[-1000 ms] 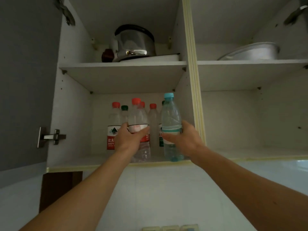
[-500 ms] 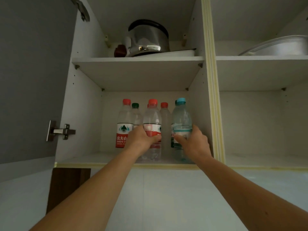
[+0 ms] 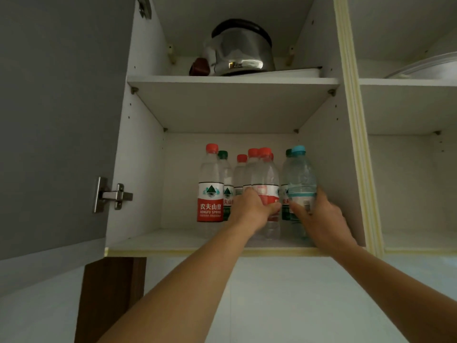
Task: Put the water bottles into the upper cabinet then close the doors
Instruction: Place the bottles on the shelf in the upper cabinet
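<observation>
- Head view: both hands are up in the lower left compartment of the white upper cabinet (image 3: 138, 169). The left hand (image 3: 249, 211) is wrapped around a clear plastic bottle with a red cap and red label (image 3: 265, 189). The right hand (image 3: 321, 219) grips a clear bottle with a light blue cap (image 3: 300, 179), at 3 o'clock from the red one.
- Both bottles look to be standing on the bottom shelf (image 3: 173, 240), right in front of the other red- and green-capped bottles (image 3: 210, 184).
- Tip, I'd say: slide them straight back without bumping the rear row, make sure the bases sit flat, then let go.
- The grey door (image 3: 54, 115) at 9 o'clock hangs wide open, so closing is yet to do.
</observation>
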`<state>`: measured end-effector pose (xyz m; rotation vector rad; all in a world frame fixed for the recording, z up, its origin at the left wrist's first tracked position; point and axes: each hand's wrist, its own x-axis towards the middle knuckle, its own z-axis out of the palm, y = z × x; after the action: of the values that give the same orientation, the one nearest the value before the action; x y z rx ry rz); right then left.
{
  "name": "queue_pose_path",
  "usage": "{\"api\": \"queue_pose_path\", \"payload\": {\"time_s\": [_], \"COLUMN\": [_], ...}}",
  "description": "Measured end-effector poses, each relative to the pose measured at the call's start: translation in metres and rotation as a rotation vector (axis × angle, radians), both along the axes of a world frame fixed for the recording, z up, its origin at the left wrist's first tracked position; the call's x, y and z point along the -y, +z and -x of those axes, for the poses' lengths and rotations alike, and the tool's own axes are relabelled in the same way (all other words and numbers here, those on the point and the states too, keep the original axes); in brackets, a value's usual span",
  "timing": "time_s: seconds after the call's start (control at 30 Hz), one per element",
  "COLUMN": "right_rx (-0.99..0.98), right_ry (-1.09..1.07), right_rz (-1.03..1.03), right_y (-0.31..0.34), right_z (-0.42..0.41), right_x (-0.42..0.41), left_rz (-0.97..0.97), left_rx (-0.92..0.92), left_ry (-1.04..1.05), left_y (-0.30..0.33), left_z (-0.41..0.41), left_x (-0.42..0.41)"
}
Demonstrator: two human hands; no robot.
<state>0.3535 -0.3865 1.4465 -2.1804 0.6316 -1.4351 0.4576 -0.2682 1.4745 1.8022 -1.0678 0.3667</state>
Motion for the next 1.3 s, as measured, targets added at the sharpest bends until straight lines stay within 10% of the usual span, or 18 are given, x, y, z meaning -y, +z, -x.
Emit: {"api": "queue_pose_path", "payload": {"time_s": [0.27, 0.53, 1.0, 1.3], "right_rx": [0.137, 0.179, -0.087, -0.198], "right_ry": [-0.088, 0.291, 0.42, 0.341], "right_rz": [0.313, 0.345, -0.27, -0.247], "right_y": [0.006, 0.044, 0.033, 0.042], "right_z": [0.006, -0.052, -0.125, -0.152], "right_x": [-0.042, -0.106, -0.103, -0.095], "left_rz": [0.54, 0.194, 0.13, 0.125], "left_rx": [0.442, 0.032, 0.045, -0.007], "left_ry": [0.282, 0.085, 0.26, 0.351], "left_y": [0.024, 0.004, 0.004, -0.001], "left_z": [-0.036, -0.084, -0.119, -0.145], "left_x": [-0.071, -0.068, -0.126, -0.121]}}
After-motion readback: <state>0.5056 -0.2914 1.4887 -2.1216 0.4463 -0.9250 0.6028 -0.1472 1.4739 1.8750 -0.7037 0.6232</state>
